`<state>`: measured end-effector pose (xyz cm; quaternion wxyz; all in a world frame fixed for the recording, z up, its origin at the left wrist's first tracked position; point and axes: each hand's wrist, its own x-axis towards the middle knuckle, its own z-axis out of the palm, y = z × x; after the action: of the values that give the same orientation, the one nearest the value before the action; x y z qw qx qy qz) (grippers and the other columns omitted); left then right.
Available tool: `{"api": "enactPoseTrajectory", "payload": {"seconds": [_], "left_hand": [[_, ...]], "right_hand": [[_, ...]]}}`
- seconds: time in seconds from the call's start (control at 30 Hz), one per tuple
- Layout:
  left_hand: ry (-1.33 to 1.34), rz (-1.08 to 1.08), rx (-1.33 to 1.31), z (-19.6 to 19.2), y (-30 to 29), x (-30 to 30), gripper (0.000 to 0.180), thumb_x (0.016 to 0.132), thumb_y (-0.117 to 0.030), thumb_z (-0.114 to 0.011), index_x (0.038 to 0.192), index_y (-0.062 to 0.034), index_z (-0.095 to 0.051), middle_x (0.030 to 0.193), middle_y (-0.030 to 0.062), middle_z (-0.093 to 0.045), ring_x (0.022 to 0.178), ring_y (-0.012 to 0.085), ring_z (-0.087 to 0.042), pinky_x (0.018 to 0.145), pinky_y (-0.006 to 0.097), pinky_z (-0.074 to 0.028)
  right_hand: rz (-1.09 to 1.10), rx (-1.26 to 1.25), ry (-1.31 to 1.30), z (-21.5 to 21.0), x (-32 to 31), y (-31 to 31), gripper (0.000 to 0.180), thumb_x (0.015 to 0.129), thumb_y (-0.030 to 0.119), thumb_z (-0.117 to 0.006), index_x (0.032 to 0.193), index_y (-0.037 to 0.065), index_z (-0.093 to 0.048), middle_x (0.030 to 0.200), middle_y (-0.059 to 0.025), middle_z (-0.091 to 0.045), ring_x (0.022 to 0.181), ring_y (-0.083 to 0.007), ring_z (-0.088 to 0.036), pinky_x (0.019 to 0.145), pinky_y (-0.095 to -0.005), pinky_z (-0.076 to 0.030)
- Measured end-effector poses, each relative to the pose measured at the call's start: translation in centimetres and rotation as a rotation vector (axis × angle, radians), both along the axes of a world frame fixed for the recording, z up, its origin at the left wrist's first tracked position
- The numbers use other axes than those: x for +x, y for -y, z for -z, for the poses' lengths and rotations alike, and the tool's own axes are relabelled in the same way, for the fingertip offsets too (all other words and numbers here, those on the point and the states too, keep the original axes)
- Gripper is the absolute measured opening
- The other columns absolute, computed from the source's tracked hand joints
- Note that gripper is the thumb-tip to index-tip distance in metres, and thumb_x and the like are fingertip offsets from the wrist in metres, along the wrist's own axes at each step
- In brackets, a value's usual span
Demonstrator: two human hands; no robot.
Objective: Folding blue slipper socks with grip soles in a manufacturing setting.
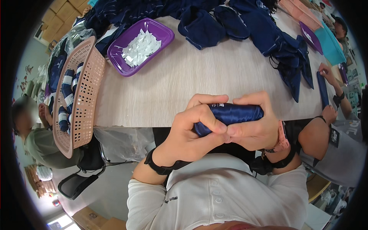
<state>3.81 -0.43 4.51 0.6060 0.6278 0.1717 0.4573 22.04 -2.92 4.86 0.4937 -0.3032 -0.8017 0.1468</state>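
Left hand (193,132) is curled tight around the near end of a rolled navy umbrella (230,114), fingers wrapped over the top and thumb pinching the fabric, while the right hand (253,124) clamps the other end the same way, so the roll sits crosswise between both fists, just off the table (184,80) edge and over the lap. Going from the left side: there's a pink basket (82,96) tipped on its side at the table's edge with finished rolls in it, and honestly it looks like it could slide off if anyone bumps it. Next over, a purple tray (161,36) of white paper slips (140,48), well apart from the hands. Then the pile of loose navy fabric (245,23) along the far side. Biggest risk, I'd say, is that slick satin: ease either grip and the roll probably springs loose and unwinds, or shoots out endways onto the floor since nothing's under it. On the right, another person's hand (327,73) presses a second roll (322,90) on the table, near enough that elbows could knock.
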Motion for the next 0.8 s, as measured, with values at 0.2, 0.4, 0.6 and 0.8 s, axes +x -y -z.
{"api": "enactPoseTrajectory", "payload": {"seconds": [0.2,0.4,0.6,0.8], "left_hand": [[0.025,0.112,-0.150,-0.3,-0.3,-0.8,0.025,0.067,0.000,-0.070,0.086,-0.0089,-0.057,0.092,0.0050,-0.058,0.111,0.0217,-0.044,0.084,0.031,-0.039],[0.385,0.334,-0.865,1.7,-0.3,-0.1,0.064,0.070,-0.024,-0.075,0.120,-0.0030,-0.042,0.087,0.0033,-0.057,0.083,0.0099,-0.055,0.067,0.023,-0.046],[0.222,0.264,-0.695,2.4,-0.5,-0.8,0.048,0.069,-0.020,-0.075,0.107,-0.0019,-0.052,0.089,0.0027,-0.057,0.079,0.0077,-0.054,0.068,0.021,-0.045],[0.167,0.200,-0.620,1.5,0.1,-1.8,0.044,0.062,-0.012,-0.077,0.099,-0.0021,-0.056,0.090,0.0023,-0.057,0.081,0.0078,-0.053,0.073,0.021,-0.044]], "right_hand": [[-0.032,-0.238,-0.086,-0.1,-0.6,0.7,0.020,0.070,0.006,-0.073,0.086,0.006,-0.062,0.092,-0.0113,-0.050,0.062,-0.0153,-0.056,0.057,-0.0280,-0.047],[0.107,-0.620,0.038,-1.0,-1.5,0.7,0.038,0.061,0.025,-0.076,0.084,-0.001,-0.060,0.068,-0.0104,-0.054,0.058,-0.0188,-0.057,0.051,-0.0283,-0.043],[0.103,-0.715,0.247,-1.4,-2.1,0.3,0.037,0.061,0.028,-0.076,0.086,0.004,-0.062,0.067,-0.0113,-0.053,0.056,-0.0230,-0.055,0.052,-0.0292,-0.043],[0.039,-0.470,0.187,-0.5,-2.8,0.3,0.038,0.059,0.027,-0.076,0.086,0.005,-0.062,0.067,-0.0111,-0.053,0.058,-0.0222,-0.052,0.051,-0.0294,-0.041]]}}
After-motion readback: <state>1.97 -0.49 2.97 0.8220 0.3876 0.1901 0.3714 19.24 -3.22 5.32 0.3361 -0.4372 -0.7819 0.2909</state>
